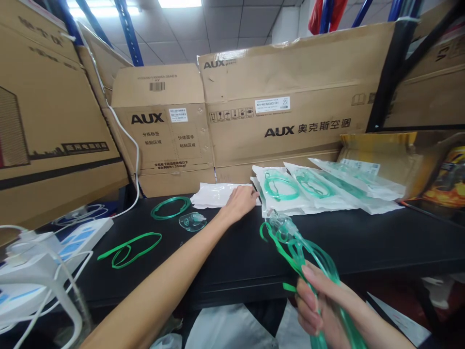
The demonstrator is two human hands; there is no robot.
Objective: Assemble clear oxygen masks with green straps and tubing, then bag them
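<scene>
My right hand (319, 300) is wrapped around coiled green tubing (327, 261) at the front right. A clear oxygen mask (281, 223) with a green strap (279, 249) hangs from that bundle, above the black table. Farther back, my left hand (241, 201) is closed at the edge of a flat white pouch (210, 195); its fingertips are partly hidden. Just right of it lie several sealed pouches (279, 189) with green tubing inside. Left of my forearm are a loose tubing coil (170, 207), a small clear mask (192, 221) and a green strap (132, 249).
AUX cardboard boxes (290, 97) wall off the back of the black table (232, 261). White power strips (87, 237) with plugs and cables crowd the left side. At the far right stand a yellowish packet (378, 145) and a dark printed package (448, 177).
</scene>
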